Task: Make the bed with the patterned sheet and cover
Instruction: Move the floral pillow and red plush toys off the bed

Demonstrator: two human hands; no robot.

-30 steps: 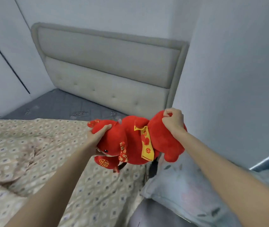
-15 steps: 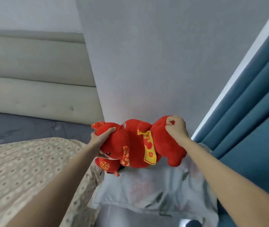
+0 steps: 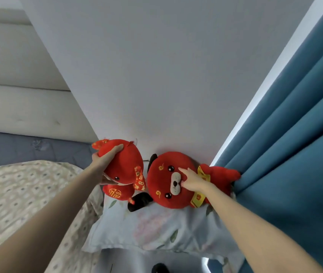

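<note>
The beige patterned cover [image 3: 19, 194] lies rumpled over the bed at the left, with bare grey mattress [image 3: 19, 148] beyond it. My left hand [image 3: 105, 166] grips a small red plush toy [image 3: 125, 168] by its head, just above the pillow's left end. A larger red plush toy [image 3: 162, 198] with black ears lies on the pale floral pillow [image 3: 146, 227], pushed against the wall. My right hand [image 3: 192, 181] rests on its face with the fingers stretched out.
A grey wall corner [image 3: 156, 75] rises right behind the toys. Blue curtains [image 3: 294, 144] hang at the right, touching the larger toy. The padded headboard [image 3: 19, 99] stands at the far left. A dark object [image 3: 159, 268] shows at the bottom edge.
The view swung right from the headboard to the wall and curtain. The two toys, carried together before, are apart now. My right hand released its grip and lies on the larger toy's face.
</note>
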